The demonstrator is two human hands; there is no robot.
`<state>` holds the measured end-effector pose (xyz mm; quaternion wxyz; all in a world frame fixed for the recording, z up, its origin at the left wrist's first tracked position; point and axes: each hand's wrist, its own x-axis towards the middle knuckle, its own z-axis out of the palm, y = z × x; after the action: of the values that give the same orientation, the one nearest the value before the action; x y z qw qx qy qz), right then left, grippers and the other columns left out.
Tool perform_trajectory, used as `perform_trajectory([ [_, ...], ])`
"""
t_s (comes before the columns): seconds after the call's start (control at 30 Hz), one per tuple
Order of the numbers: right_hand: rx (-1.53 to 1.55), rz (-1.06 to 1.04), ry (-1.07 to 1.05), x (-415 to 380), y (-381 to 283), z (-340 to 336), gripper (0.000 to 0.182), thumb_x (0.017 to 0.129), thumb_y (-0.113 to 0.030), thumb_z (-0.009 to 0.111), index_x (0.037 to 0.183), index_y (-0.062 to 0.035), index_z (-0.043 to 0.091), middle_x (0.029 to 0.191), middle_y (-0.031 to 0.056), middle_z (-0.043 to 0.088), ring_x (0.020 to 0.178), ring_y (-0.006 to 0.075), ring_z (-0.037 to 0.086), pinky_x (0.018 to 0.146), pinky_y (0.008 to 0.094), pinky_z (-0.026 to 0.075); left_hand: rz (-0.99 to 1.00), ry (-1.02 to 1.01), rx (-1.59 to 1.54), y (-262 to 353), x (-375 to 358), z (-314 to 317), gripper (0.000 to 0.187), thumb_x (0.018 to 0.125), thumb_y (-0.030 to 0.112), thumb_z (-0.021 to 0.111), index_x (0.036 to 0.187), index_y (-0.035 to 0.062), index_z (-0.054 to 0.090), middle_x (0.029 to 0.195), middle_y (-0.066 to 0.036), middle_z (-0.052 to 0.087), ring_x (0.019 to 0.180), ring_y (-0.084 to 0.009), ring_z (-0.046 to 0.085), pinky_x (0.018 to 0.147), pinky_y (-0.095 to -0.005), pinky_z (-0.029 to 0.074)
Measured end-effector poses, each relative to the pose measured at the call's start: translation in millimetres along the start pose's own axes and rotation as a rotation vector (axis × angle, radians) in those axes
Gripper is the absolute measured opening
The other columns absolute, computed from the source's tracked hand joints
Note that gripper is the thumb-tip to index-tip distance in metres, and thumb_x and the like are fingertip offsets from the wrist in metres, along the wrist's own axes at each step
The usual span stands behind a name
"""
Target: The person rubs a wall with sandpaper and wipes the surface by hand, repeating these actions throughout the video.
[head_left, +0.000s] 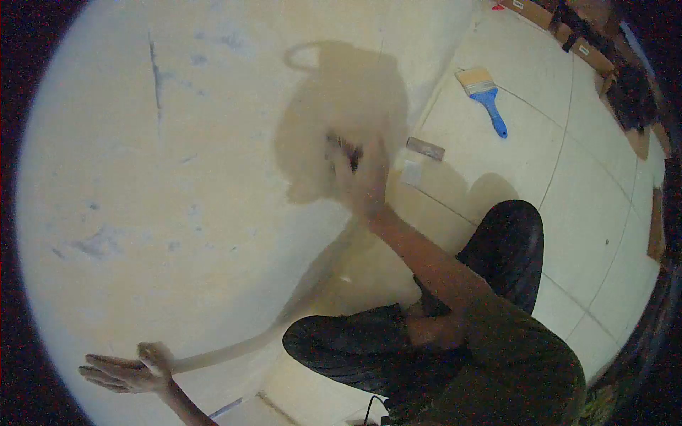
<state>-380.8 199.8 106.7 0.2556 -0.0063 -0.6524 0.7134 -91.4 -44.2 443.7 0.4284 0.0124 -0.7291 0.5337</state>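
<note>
My right hand [366, 174] is against the pale wall [213, 142], blurred by motion. Its fingers are closed round a small dark thing [346, 151] whose kind I cannot make out. Lower on the left, my left hand [131, 370] is held flat at the wall with its fingers stretched out, holding nothing. Bluish-grey patches and a dark vertical mark show on the wall surface. On the floor close to my right hand lie a grey rectangular block [426, 148] and a small whitish square piece [411, 172].
A wide paintbrush [484, 99] with a blue handle lies on the tiled floor [529, 163]. Cardboard boxes [582, 46] and dark items line the upper right edge. My bent knees [508, 241] are close to the wall. Shadows of my head and arm fall on it.
</note>
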Motion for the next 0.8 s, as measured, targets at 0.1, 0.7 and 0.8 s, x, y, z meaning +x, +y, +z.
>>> perform_trajectory([
  [0.1, -0.011, -0.073, -0.067, -14, 6, -10, 0.024, 0.089, -0.021, 0.077, 0.105, -0.0053, 0.068, 0.101, 0.0150, 0.071, 0.085, 0.0374, 0.065, 0.080, 0.0506, 0.047, -0.013, 0.020, -0.016, 3, 1, 0, 0.098, 0.094, 0.077, 0.039, 0.159, 0.0031, 0.034, 0.165, -0.025, 0.026, 0.154, -0.0418, 0.025, 0.123, -0.0565, 0.023],
  [0.7, -0.099, 0.074, -0.124, 50, -21, -19, 0.030, 0.092, -0.025, 0.073, 0.115, -0.0067, 0.066, 0.091, 0.0124, 0.070, 0.089, 0.0311, 0.067, 0.079, 0.0479, 0.051, 0.030, 0.029, 0.028, 7, 4, 0, 0.096, 0.098, 0.076, 0.031, 0.158, 0.0009, 0.035, 0.163, -0.027, 0.031, 0.151, -0.0451, 0.029, 0.121, -0.0572, 0.027],
  [0.8, -0.043, 0.240, -0.055, 82, -48, -16, 0.033, 0.093, -0.025, 0.072, 0.119, -0.0063, 0.064, 0.097, 0.0127, 0.073, 0.087, 0.0300, 0.069, 0.082, 0.0485, 0.052, 0.024, 0.042, 0.005, 11, 8, 2, 0.095, 0.098, 0.075, 0.033, 0.158, 0.0012, 0.036, 0.163, -0.026, 0.032, 0.150, -0.0457, 0.030, 0.120, -0.0577, 0.029],
])
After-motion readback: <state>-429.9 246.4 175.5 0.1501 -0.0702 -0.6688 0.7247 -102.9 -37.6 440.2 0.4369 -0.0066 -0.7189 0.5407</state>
